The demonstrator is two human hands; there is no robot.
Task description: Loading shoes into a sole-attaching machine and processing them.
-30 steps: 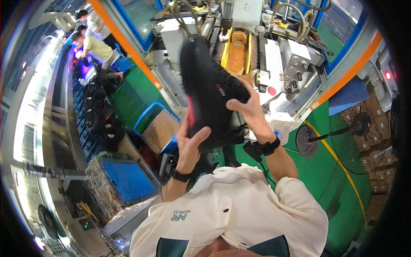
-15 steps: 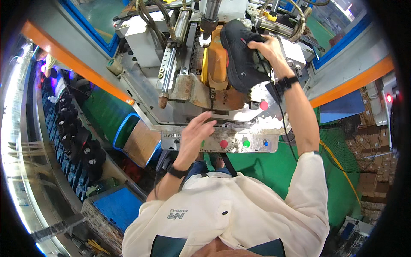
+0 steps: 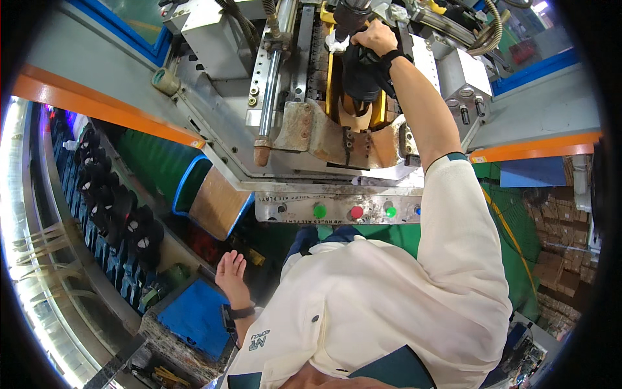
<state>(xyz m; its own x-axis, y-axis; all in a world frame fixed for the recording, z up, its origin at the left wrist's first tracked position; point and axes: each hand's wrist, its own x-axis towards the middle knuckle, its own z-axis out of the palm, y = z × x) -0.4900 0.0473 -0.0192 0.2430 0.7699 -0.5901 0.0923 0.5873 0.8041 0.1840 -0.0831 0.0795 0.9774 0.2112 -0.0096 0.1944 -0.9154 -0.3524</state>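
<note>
My right hand (image 3: 376,37) reaches forward into the machine and is closed on the far end of a black shoe (image 3: 361,79). The shoe sits low in the channel between two yellow side rails (image 3: 378,111), right by a dark vertical press rod (image 3: 352,18). Part of it is hidden under my hand and wrist. A rust-stained curved metal plate (image 3: 327,139) spans the near end of that channel. Off to the left, my left hand (image 3: 232,272) is held in the air with fingers stretched and nothing in them, nearest a blue-topped box (image 3: 194,318).
A button panel (image 3: 298,207) with green and red buttons runs along the machine's front. To its left stands a wooden-seated stool (image 3: 223,201) with a blue frame. Several black shoes (image 3: 120,207) line a conveyor at far left. Orange-edged frame bars (image 3: 110,107) flank the machine.
My right hand has brought the shoe from the machine's right side into the channel. My left hand has drawn back from the button panel, leftward and toward me. The view has shifted.
</note>
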